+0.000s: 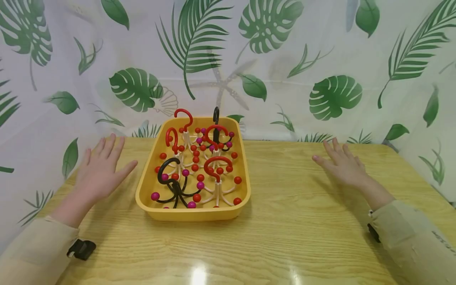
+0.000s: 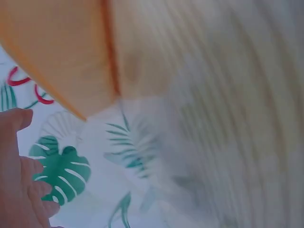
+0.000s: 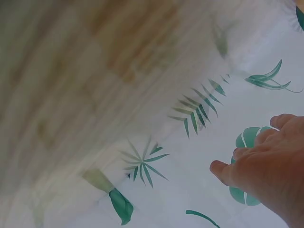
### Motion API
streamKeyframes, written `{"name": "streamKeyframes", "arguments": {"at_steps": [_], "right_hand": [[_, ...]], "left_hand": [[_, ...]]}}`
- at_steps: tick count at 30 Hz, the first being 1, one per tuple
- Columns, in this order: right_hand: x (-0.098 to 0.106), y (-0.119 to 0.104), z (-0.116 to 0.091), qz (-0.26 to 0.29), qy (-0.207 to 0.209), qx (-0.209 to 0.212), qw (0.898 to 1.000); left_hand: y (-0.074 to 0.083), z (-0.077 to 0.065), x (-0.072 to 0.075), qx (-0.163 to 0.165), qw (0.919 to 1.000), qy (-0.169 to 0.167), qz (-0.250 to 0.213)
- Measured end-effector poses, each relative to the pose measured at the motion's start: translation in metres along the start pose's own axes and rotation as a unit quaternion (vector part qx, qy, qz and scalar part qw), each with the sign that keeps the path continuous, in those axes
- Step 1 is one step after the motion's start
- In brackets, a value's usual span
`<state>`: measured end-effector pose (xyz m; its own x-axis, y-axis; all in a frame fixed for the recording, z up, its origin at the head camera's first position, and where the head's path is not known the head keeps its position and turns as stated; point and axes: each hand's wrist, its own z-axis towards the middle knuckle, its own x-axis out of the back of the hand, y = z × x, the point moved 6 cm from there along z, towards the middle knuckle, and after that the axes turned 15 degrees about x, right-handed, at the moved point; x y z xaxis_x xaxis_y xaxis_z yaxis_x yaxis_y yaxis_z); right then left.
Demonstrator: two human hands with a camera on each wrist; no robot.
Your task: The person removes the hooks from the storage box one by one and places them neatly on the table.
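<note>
A yellow tray (image 1: 192,214) holds several hooks with curved tops and spread legs tipped with small balls. Most have a red top and white legs with red balls, such as the red hook (image 1: 218,158) at the right front. A black hook (image 1: 176,189) with magenta balls leans at the left front, and another black hook (image 1: 216,114) stands at the back. My left hand (image 1: 101,168), fingers straight and thumb spread, is held left of the tray, touching nothing. Farther off on the right, my right hand (image 1: 343,166) also has its fingers extended and holds nothing.
The tray sits on a wood-grain table (image 1: 285,237), left of the middle. Behind it hangs a white cloth (image 1: 285,111) printed with green leaves, which also runs along both sides. In the left wrist view the tray's side (image 2: 57,47) fills the upper left.
</note>
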<state>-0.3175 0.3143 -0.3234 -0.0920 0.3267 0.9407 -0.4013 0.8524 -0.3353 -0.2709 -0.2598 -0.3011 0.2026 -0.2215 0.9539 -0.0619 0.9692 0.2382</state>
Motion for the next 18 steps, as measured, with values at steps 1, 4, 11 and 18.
{"name": "streamKeyframes", "arguments": {"at_steps": [1,4,11,18], "right_hand": [[0.0,0.0,0.0,-0.001,0.0,0.0,1.0],[0.0,-0.001,0.001,0.0,0.0,0.0,1.0],[-0.001,-0.002,0.002,0.002,-0.005,0.003,1.0],[-0.002,-0.002,0.002,0.005,-0.005,0.007,1.0]], "left_hand": [[0.003,-0.004,0.003,0.002,0.9995,-0.011,-0.03],[0.011,-0.017,0.01,0.013,0.9881,-0.053,-0.144],[0.029,-0.052,0.016,0.032,0.9499,-0.093,-0.297],[0.044,-0.078,0.013,0.056,0.919,-0.128,-0.369]]}}
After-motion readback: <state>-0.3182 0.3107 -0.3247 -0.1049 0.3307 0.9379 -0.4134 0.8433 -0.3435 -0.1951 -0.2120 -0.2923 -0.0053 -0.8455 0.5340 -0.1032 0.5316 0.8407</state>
